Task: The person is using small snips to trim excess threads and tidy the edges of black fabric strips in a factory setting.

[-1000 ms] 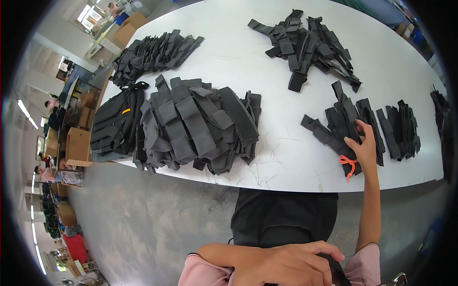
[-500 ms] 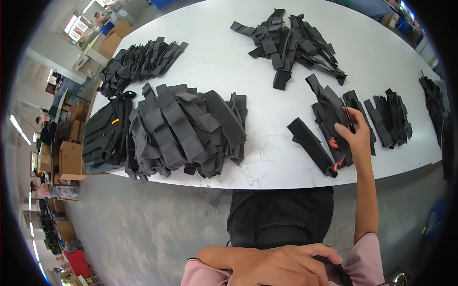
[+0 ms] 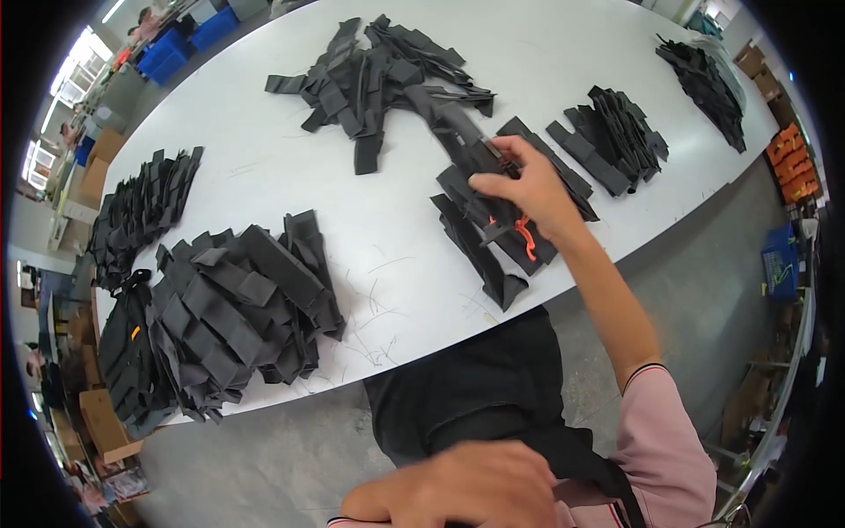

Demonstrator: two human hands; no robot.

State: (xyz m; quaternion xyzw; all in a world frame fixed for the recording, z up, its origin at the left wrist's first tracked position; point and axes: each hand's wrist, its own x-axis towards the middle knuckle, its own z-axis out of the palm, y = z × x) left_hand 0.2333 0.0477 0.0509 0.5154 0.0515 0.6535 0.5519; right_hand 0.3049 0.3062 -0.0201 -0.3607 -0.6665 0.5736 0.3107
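Dark fabric strips (image 3: pixel 459 132) touch one of the hands (image 3: pixel 532 183), the right.

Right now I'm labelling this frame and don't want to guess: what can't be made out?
In the head view:
Left hand: motion-blurred; whether it holds anything is unclear.
Small dark item at the right hand: blurred, partly hidden by that hand.
Orange cord: partly hidden by a dark strip.
Backpack: right side hidden behind the fabric pile.

We have a stack of flat, dark-grey fabric strips (image 3: pixel 462 187) angled near the front edge of the white table (image 3: pixel 405 238); its far end is motion-blurred. We find a slack orange cord (image 3: pixel 526 239) curled across its near end. A folded strip (image 3: pixel 473 249) lies just left.
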